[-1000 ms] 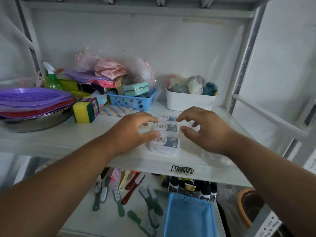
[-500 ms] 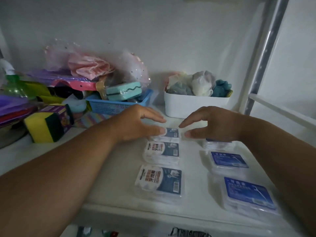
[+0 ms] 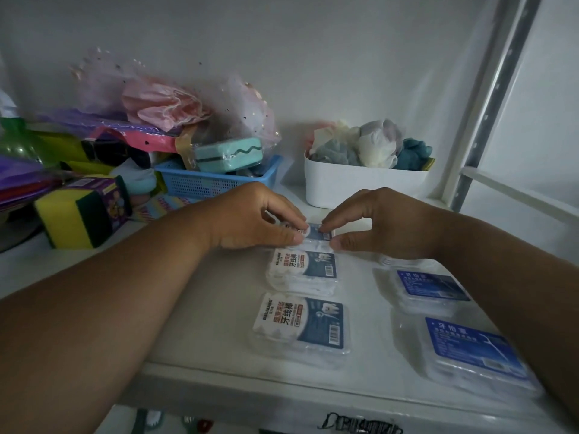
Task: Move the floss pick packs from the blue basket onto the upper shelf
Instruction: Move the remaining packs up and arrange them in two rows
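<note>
On the white upper shelf (image 3: 203,308) lie two columns of clear floss pick packs. The left column has a near pack (image 3: 302,327), a middle pack (image 3: 304,270) and a far pack (image 3: 318,234). My left hand (image 3: 250,217) and my right hand (image 3: 379,223) pinch that far pack from both sides with thumb and fingertips. The right column shows a near blue-labelled pack (image 3: 473,346) and a middle one (image 3: 429,286); a further one is mostly hidden under my right wrist. The task's blue basket is out of view.
At the back stand a white tub of bath puffs (image 3: 360,186) and a small blue mesh basket (image 3: 213,180) holding a teal soap box and bags. Left lie a yellow-green sponge pack (image 3: 81,214) and stacked coloured trays. A grey shelf upright (image 3: 488,98) stands on the right.
The camera came closer to the shelf. Both hands closed in on the far left pack, their fingertips now pinching it from each side.
</note>
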